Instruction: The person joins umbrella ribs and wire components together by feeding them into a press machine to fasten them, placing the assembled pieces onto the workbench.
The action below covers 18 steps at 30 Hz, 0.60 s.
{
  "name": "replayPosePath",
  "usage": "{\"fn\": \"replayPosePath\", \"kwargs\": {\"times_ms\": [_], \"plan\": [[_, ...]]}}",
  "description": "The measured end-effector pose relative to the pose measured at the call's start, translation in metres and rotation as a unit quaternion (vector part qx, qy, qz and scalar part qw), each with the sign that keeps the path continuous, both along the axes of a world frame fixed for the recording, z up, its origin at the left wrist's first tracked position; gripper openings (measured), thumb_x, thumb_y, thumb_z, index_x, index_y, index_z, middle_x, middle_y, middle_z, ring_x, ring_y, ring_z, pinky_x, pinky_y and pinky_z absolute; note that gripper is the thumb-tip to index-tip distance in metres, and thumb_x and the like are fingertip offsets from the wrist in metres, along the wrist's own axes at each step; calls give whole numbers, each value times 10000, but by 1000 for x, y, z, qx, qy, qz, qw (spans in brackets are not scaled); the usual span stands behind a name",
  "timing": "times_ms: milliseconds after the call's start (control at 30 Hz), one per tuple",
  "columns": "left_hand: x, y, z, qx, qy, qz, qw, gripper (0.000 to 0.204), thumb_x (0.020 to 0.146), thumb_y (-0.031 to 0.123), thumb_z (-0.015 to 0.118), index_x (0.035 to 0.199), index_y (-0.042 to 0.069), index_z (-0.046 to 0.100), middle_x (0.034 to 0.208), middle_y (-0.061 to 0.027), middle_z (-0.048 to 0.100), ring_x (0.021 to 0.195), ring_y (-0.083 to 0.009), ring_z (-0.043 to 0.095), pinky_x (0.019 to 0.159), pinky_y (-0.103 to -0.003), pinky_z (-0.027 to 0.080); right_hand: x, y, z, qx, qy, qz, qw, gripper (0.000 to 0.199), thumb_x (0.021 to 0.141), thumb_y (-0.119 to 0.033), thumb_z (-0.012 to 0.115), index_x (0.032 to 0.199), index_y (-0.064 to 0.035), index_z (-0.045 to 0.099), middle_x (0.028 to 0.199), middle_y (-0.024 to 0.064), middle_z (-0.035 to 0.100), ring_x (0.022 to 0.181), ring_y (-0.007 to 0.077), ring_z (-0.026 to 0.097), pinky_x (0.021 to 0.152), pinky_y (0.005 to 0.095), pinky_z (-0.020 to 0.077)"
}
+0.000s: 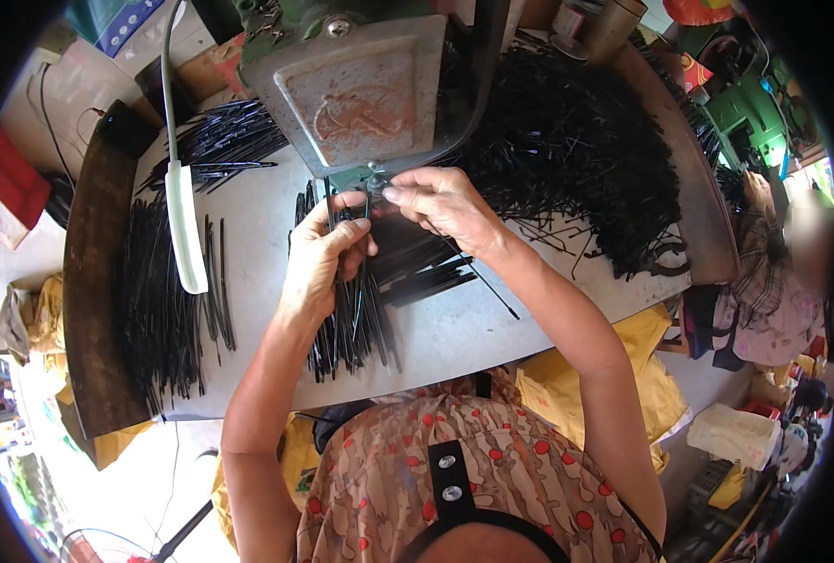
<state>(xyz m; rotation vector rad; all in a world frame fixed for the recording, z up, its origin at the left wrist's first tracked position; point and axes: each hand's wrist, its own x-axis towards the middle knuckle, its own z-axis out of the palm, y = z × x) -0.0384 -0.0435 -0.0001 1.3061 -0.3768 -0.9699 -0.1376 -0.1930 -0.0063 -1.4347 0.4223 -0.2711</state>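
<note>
A cluttered workshop in bright daylight.
A grey worktable with a dark wooden edge stands amid yellow sacks; green machinery crowds the far corner.

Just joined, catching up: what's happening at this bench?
A person sits at a grey worktable under a green press machine. The left hand grips a bundle of thin black rods. The right hand pinches one rod at the machine's tool point. Big piles of black rods lie right and left.
</note>
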Motion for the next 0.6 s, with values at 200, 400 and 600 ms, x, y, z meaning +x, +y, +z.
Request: {"fn": "replayPosePath", "kwargs": {"times_ms": [200,400,600], "plan": [[1,-1,-1,-3,2,-2,1000,265,799,52,563,1061,39,524,612,-74,558,388,-55,383,358,-184,261,1,-5,-1,94,27,-10,995,241,782,-187,619,886,27,582,594,-10,504,479,21,393,393,169,271],[-1,-1,2,-6,8,-3,1000,265,799,48,565,1060,38,522,616,-77,556,391,-58,388,359,-184,265,5,-2,-2,77,26,-11,997,219,775,-182,620,859,19,588,604,-13,499,489,22,396,400,169,278],[0,-3,1,-10,3,-5,1000,274,792,43,568,1058,11,510,615,-86,554,398,-63,397,362,-183,278,7,-2,-3,68,16,-12,998,193,784,-178,608,820,11,594,601,-27,480,492,18,385,403,168,273]]}}
